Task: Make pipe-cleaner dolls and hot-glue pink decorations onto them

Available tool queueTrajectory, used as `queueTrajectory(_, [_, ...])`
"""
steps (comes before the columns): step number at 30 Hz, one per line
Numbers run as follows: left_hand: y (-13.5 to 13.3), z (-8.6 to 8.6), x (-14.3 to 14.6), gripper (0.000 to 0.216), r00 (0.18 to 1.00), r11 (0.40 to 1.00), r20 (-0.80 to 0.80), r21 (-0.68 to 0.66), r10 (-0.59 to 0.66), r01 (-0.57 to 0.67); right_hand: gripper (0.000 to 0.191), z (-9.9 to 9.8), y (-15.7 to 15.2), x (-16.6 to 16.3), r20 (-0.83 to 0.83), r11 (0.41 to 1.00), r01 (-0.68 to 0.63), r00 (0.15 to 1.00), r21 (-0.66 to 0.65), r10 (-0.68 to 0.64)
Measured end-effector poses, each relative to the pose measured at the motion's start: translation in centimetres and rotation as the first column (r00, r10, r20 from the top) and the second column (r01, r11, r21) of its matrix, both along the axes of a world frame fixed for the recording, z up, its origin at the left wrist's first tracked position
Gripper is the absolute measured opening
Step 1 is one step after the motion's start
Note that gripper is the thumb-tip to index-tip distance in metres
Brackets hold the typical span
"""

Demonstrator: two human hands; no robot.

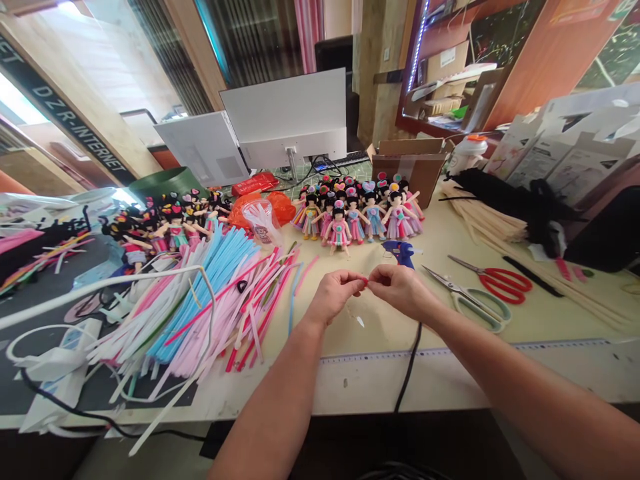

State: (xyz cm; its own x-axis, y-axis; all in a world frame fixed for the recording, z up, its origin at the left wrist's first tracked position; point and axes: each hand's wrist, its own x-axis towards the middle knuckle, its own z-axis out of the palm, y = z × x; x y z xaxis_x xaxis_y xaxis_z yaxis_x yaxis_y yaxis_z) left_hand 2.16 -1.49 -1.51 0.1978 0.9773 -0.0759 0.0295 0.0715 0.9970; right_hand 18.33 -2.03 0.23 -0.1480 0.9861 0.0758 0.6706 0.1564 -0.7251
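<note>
My left hand [336,293] and my right hand [400,288] meet above the pale table [450,373], fingertips pinched together on a tiny red piece [367,283] held between them. Both hands are closed in a pinch. A blue glue gun [400,252] lies just behind my right hand, its black cord [407,373] running off the table's front edge. A group of small dolls in pink and blue dresses [357,213] stands behind the hands.
A heap of pink, blue and white pipe cleaners [210,300] lies at the left with more dolls [165,227] behind. Red-handled scissors [493,279] and pale-handled scissors [470,300] lie at the right. Cream sticks [490,223], a cardboard box [410,167] and monitors [287,120] stand further back.
</note>
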Motion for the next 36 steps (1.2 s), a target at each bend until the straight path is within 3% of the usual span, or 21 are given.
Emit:
queueTrajectory(5, [-0.1, 0.4, 0.2, 0.008, 0.999, 1.0, -0.05, 0.01, 0.012, -0.011, 0.014, 0.4, -0.3, -0.2, 0.028, 1.0, 0.011, 1.0, 0.016, -0.012])
queueTrajectory(16, [0.2, 0.0, -0.2, 0.012, 0.999, 0.999, 0.029, -0.029, 0.022, -0.021, 0.02, -0.1, -0.4, 1.0, 0.134, 0.999, -0.044, 0.99, -0.007, 0.044])
queueTrajectory(18, [0.5, 0.0, -0.6, 0.014, 0.995, 0.996, 0.066, -0.058, 0.073, -0.069, 0.02, -0.3, -0.7, 2.1, 0.284, 0.997, -0.071, 0.957, 0.004, 0.067])
queueTrajectory(21, [1.0, 0.1, -1.2, 0.018, 0.978, 0.984, 0.139, -0.102, 0.156, -0.142, 0.016, -0.7, -1.2, 3.5, 0.55, 0.995, -0.077, 0.83, -0.06, 0.097])
queueTrajectory(24, [1.1, 0.3, -1.6, 0.024, 0.955, 0.977, 0.221, -0.123, 0.196, -0.172, 0.016, -0.9, -1.3, 4.1, 0.66, 0.986, -0.059, 0.736, -0.153, 0.147])
queueTrajectory(27, [1.2, 0.2, -1.6, 0.029, 0.941, 0.975, 0.272, -0.152, 0.201, -0.165, 0.015, -0.7, -0.4, 3.6, 0.618, 0.985, -0.055, 0.772, -0.166, 0.148])
queueTrajectory(32, [1.4, 0.0, -1.7, 0.03, 0.918, 0.961, 0.322, -0.223, 0.233, -0.166, 0.019, -0.1, 2.0, 1.4, 0.321, 0.979, -0.004, 0.944, -0.204, 0.071])
queueTrajectory(36, [1.5, 0.1, -2.1, 0.028, 0.896, 0.951, 0.361, -0.254, 0.26, -0.174, 0.034, -0.7, 1.8, 1.9, 0.286, 0.975, -0.051, 0.952, -0.215, 0.113])
